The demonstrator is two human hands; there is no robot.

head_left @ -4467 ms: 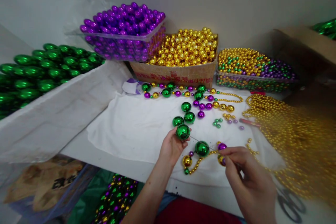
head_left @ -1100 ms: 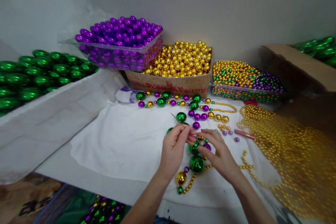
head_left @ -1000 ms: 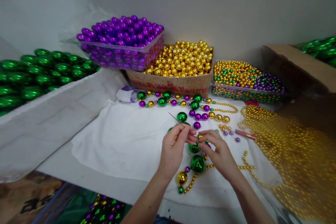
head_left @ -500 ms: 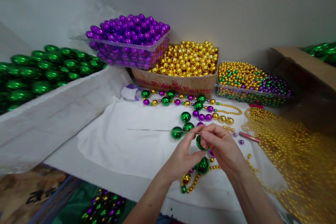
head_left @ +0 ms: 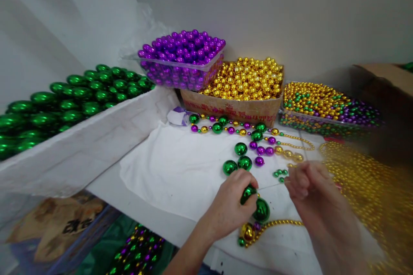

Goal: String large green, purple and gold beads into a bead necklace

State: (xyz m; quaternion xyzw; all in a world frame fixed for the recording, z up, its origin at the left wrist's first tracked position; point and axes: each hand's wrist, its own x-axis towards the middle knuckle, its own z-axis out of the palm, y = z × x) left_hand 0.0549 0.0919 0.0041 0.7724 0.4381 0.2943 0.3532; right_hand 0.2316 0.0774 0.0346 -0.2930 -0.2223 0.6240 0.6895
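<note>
My left hand is closed around a shiny green bead above the white cloth. From there a thin line, thread or needle, runs to my right hand, whose fingers are pinched and blurred by motion. Just below the held bead lie another large green bead, a gold bead and a strand of small gold beads. Beyond my left hand sit several loose green beads. Several small green beads rest left of my right fingers, and purple beads lie farther back.
A clear tub of purple beads and a cardboard box of gold beads stand behind. To the left is a white foam box of green beads. Gold bead strands and a mixed-bead tray are at the right.
My hands, earlier close together at a long thin needle, are now apart. The right has moved rightward, and the left has closed around a green bead. The view has shifted left.
</note>
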